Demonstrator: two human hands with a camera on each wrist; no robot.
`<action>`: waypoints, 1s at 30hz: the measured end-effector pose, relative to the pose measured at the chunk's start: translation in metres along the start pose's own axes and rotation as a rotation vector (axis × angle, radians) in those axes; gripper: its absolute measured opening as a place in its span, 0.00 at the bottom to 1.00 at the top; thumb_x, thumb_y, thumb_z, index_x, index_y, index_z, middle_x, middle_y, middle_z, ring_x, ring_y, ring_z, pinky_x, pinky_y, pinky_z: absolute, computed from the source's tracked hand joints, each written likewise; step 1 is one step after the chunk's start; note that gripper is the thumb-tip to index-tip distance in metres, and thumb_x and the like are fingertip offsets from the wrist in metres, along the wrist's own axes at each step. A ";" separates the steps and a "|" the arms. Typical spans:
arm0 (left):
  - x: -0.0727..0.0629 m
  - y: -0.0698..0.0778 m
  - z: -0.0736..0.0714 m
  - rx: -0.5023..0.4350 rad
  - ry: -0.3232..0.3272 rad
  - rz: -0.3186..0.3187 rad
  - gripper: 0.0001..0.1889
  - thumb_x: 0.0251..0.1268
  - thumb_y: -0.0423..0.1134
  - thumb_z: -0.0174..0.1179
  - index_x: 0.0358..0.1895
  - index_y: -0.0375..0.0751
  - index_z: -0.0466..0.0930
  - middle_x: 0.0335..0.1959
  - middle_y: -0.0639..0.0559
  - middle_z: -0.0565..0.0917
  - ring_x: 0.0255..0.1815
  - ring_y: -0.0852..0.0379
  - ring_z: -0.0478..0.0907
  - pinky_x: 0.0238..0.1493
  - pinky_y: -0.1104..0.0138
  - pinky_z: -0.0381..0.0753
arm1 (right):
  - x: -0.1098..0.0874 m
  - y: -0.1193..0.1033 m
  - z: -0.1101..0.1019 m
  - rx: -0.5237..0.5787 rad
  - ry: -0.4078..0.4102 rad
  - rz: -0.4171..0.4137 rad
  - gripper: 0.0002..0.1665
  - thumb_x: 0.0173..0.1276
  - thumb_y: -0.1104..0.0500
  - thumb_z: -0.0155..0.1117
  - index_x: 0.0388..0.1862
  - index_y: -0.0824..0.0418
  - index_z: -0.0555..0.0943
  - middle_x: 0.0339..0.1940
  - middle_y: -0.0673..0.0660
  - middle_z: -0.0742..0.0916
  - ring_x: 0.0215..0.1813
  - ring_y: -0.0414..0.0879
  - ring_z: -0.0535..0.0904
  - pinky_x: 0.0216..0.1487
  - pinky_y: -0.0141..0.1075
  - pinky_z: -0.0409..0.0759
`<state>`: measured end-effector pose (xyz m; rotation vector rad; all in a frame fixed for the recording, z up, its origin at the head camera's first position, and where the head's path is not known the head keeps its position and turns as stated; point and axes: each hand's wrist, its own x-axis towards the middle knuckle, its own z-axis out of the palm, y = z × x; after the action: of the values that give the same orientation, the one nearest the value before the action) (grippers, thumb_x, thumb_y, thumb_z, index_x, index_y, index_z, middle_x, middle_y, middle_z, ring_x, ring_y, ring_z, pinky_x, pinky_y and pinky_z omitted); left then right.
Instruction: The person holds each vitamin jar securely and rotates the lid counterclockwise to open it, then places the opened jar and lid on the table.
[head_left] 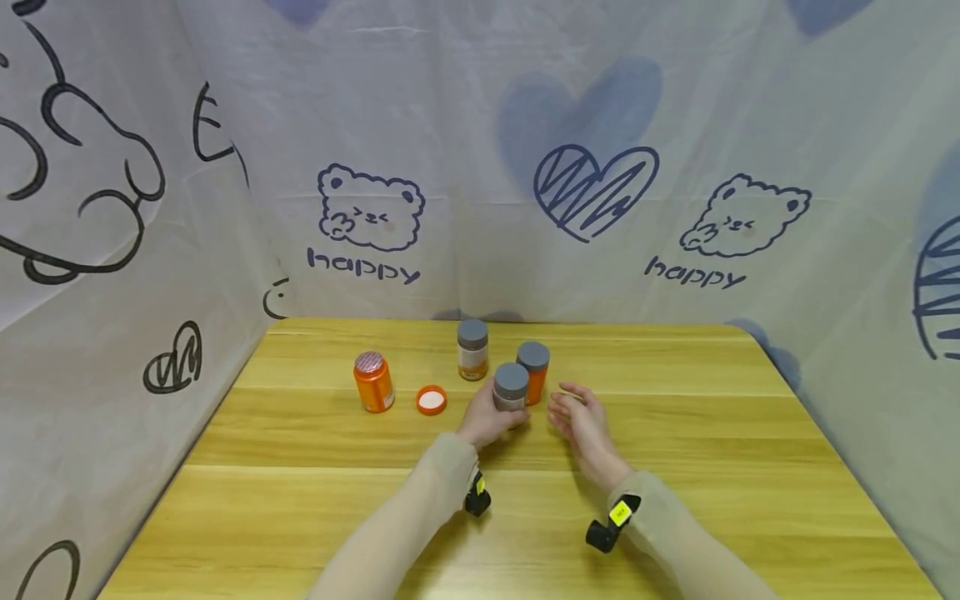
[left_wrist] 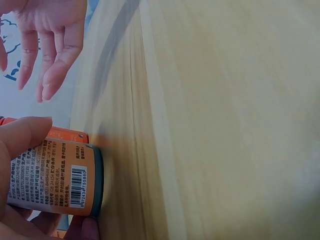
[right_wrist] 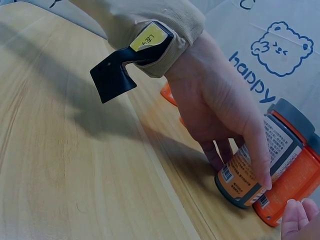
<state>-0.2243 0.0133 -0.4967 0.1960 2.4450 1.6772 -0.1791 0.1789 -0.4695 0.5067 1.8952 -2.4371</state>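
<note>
My left hand [head_left: 483, 419] grips a grey-lidded bottle [head_left: 511, 383], thumb on the near side. The left wrist view shows its orange and white printed label [left_wrist: 55, 175] with a barcode. Whether its base touches the table cannot be told. Just behind it stands an orange bottle [head_left: 536, 385] with a grey lid, nearly touching. My right hand [head_left: 588, 429] hovers to the right of these two, fingers loosely extended and holding nothing; only its fingertips [right_wrist: 298, 220] enter the right wrist view.
Another grey-lidded bottle [head_left: 472, 354] stands at the back of the wooden table [head_left: 705, 492]. To the left are an orange bottle [head_left: 373, 385] without its cap, its top covered by a seal, and an orange cap [head_left: 431, 402] lying inside-up. Printed cloth [head_left: 480, 150] hangs behind.
</note>
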 end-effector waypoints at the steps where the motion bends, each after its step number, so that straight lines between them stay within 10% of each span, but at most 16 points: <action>1: 0.000 0.000 0.000 -0.003 -0.003 -0.003 0.35 0.55 0.36 0.73 0.66 0.38 0.69 0.62 0.38 0.80 0.65 0.40 0.76 0.70 0.47 0.71 | 0.000 0.000 0.000 -0.001 -0.002 -0.002 0.25 0.75 0.65 0.52 0.68 0.70 0.65 0.44 0.50 0.83 0.43 0.38 0.82 0.47 0.28 0.82; 22: -0.013 -0.001 -0.018 0.043 -0.022 0.067 0.34 0.59 0.38 0.72 0.68 0.40 0.68 0.64 0.40 0.79 0.67 0.40 0.75 0.70 0.45 0.70 | -0.006 -0.001 0.006 -0.003 -0.036 -0.068 0.22 0.74 0.68 0.49 0.66 0.69 0.66 0.42 0.46 0.82 0.44 0.36 0.81 0.51 0.30 0.82; 30: -0.018 -0.001 -0.027 0.054 -0.014 0.126 0.33 0.61 0.40 0.70 0.69 0.42 0.68 0.63 0.41 0.80 0.66 0.42 0.76 0.69 0.46 0.71 | -0.012 -0.004 0.012 -0.067 -0.058 -0.129 0.24 0.72 0.70 0.52 0.66 0.70 0.67 0.58 0.63 0.80 0.50 0.40 0.82 0.50 0.28 0.81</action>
<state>-0.2129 -0.0154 -0.4869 0.3747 2.5176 1.6525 -0.1718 0.1667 -0.4599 0.3174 2.0378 -2.4245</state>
